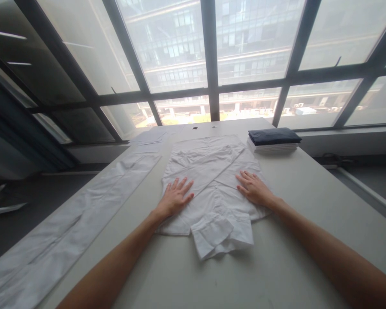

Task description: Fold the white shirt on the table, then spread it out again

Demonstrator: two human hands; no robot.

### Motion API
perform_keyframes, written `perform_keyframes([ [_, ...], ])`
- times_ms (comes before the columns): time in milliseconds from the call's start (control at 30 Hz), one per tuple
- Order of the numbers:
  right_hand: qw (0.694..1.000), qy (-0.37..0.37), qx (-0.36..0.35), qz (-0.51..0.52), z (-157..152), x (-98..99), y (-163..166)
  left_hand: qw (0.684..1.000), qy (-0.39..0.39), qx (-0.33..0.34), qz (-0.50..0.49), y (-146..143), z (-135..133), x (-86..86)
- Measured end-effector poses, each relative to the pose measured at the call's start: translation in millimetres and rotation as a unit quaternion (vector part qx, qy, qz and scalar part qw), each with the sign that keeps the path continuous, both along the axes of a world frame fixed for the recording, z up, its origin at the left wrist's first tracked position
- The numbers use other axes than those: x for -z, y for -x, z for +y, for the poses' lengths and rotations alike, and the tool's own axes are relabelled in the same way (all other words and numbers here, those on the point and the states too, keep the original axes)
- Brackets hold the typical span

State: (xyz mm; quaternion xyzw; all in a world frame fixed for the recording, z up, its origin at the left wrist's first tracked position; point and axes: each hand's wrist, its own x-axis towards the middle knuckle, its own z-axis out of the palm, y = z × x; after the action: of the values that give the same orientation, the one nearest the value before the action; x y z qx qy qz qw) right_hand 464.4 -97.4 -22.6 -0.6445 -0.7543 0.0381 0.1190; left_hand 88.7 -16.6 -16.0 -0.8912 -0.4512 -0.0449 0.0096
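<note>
A white shirt [212, 167] lies spread on the white table, its sleeves folded inward across the body. Two cuffs [223, 236] stick out past the edge nearest me, one overlapping the other. My left hand [176, 197] rests flat on the left side of the cloth, fingers spread. On the right side my right hand [253, 187] presses down in the same way, palm to the fabric. Neither hand grips anything. Wrinkles run over the cloth between the two hands.
Along the left of the table [296, 206] lies a long white garment [80, 214]. Behind it are flat pale sheets [148, 139]. A dark folded cloth [273, 136] tops a white folded stack [272, 148] at the back right. Tall windows [244, 43] stand beyond the far edge.
</note>
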Motion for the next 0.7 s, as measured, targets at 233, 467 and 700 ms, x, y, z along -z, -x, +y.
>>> perform_keyframes([
  [233,1.000,-0.001,-0.002,0.009,0,1.1,-1,1.000,-0.002,-0.003,0.023,-2,-4,-5.9],
  [467,1.000,-0.009,-0.008,0.010,2,3.0,-2,1.000,-0.015,0.006,0.018,-1,-4,-6.3],
  [700,0.993,-0.110,-0.049,-0.001,-10,-12.2,8,0.995,-0.089,0.052,-0.014,-21,-32,-34.6],
])
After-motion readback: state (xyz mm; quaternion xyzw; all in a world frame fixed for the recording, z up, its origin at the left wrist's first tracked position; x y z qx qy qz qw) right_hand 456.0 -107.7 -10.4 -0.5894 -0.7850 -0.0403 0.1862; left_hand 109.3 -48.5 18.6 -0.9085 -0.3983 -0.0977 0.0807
